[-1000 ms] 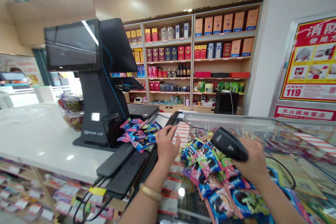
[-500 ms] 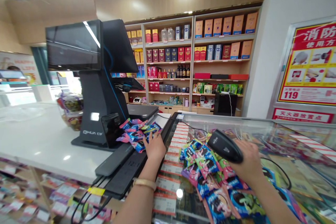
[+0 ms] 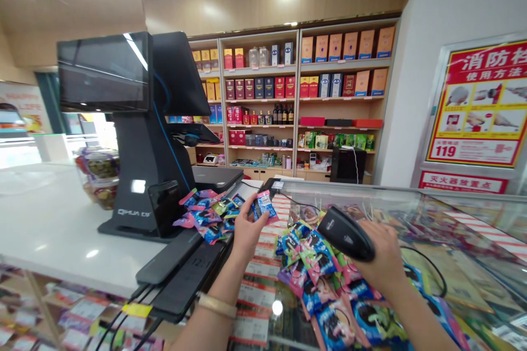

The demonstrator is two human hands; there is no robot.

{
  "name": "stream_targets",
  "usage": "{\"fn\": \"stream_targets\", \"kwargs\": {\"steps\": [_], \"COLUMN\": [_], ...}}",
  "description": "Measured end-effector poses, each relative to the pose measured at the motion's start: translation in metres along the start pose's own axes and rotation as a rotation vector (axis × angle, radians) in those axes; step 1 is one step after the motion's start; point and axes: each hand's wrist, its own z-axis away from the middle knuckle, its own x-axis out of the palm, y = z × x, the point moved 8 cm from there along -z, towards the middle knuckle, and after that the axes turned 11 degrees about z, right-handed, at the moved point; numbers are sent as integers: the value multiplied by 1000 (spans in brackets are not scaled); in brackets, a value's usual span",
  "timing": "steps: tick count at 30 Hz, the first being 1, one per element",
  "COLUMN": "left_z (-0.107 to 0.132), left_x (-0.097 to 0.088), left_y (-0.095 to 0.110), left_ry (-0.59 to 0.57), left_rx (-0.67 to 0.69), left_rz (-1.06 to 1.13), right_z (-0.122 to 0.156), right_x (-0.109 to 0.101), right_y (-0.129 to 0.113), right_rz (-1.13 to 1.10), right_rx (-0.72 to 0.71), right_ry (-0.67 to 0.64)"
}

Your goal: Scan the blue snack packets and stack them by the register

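Observation:
My left hand is raised near the counter edge, pinching a small blue and pink snack packet between its fingers. A loose pile of similar packets lies just left of that hand, at the foot of a black POS terminal. My right hand is closed around a black handheld barcode scanner. Just below the scanner, a larger heap of colourful packets lies on the glass display counter.
A white counter stands left of the terminal, with jars of goods behind it. A black cable runs over the glass to the right. Wooden shelves of boxes and bottles stand behind, next to a red fire-safety poster.
My left hand has moved from the small pile upward and to the right, now holding a packet lifted from it. My right hand and the scanner have barely moved.

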Motion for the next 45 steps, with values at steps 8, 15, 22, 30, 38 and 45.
{"fn": "stream_targets", "kwargs": {"steps": [8,15,22,30,38,45], "left_z": [18,26,31,61,71,25], "left_x": [35,47,48,83,91,42], "left_y": [23,22,20,-20,-32,-7], "left_ry": [-330,-454,-443,-671,-847,-303], "left_rx": [431,470,465,413,332,431], "left_rz": [-590,-671,-667,-766,-777,-989], "right_z": [-8,-12,-10,-9,-5,-2], "right_x": [5,5,3,-8,-6,-2], "right_y": [-17,-25,-19,4,6,7], "right_rz": [-91,-128,-101,-17,8,10], "right_rx": [23,82,69,166,142,121], "right_ry": [-239,-338,-256,-41,-36,-53]}}
